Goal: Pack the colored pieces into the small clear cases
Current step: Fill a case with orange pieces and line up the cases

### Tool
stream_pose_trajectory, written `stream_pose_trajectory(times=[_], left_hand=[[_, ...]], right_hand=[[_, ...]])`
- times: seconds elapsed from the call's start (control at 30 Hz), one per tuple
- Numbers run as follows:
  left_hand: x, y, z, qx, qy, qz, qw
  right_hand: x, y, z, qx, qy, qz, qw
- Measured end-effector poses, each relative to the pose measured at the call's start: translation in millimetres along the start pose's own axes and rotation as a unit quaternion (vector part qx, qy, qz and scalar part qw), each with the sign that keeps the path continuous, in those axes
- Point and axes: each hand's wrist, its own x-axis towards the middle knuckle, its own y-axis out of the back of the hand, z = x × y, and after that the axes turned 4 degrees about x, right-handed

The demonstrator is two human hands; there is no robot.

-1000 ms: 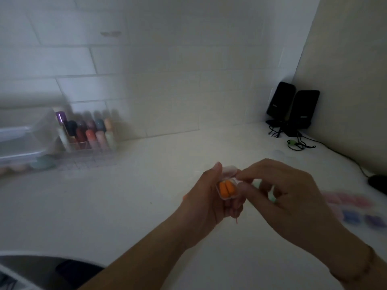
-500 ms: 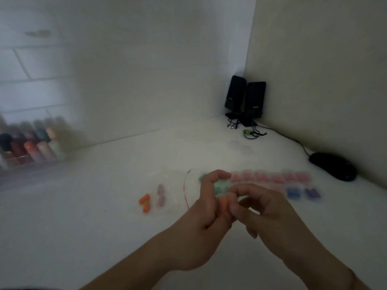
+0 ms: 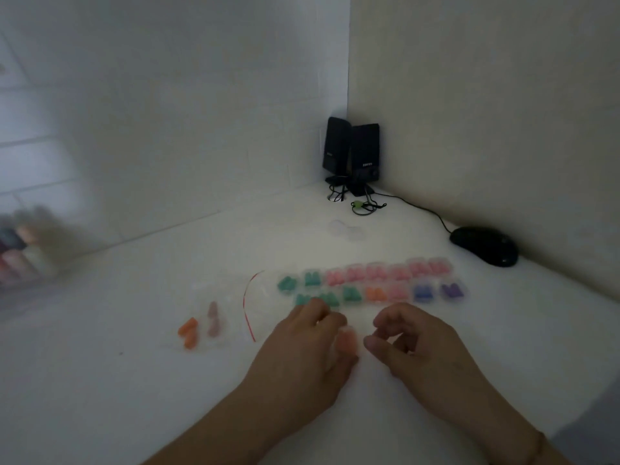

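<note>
Lying slantwise, two loose orange pieces (image 3: pixel 188 332) point far-right; left hand's (image 3: pixel 302 357) grip unclear, right hand (image 3: pixel 416 344) loosely curled, empty.

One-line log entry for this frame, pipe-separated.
left hand: holds orange-filled case | right hand: curled, empty, apart | packed cases: two rows | loose pieces: left of hands

bench (image 3: pixel 100 380): plain white
walls (image 3: pixel 167 112): white, faint tile lines on the left one
packed cases (image 3: pixel 369 283): clear; pieces inside green, pink, one orange, blue, purple
loose pieces (image 3: pixel 188 332): orange pair, dull pink pair (image 3: pixel 212 318) beside it
bag strip (image 3: pixel 248 307): red line
speakers (image 3: pixel 350 152): black
mouse (image 3: pixel 483 245): black
cable tie (image 3: pixel 358 204): green
bottles (image 3: pixel 23 253): blurred, pale pinks and dark caps
</note>
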Motion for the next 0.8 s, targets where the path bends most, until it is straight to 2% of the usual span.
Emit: stream_pose_trajectory(times=[0.1, 0.27, 0.5, 0.67, 0.8], left_hand=[[-1.8, 2.3, -16.5, 0.032, 0.048, -0.019, 0.998], [-4.1, 10.5, -24.9, 0.016, 0.099, -0.011, 0.995], [-1.1, 3.0, -30.9, 0.058, 0.066, -0.015, 0.996], [3.6, 13.2, -13.9, 0.217, -0.008, -0.031, 0.976], [9.2, 16.2, -9.3, 0.23, -0.017, -0.06, 0.971]], right_hand=[[-3.2, -2.0, 1.6, -0.044, 0.029, 0.003, 0.999], [-1.6, -1.2, 3.5, -0.032, 0.036, -0.013, 0.999], [-0.2, -1.0, 4.6, -0.029, 0.039, -0.023, 0.999], [-0.3, -1.9, 2.7, -0.044, 0.054, -0.027, 0.997], [6.1, -2.8, -11.2, -0.089, 0.078, -0.027, 0.993]])
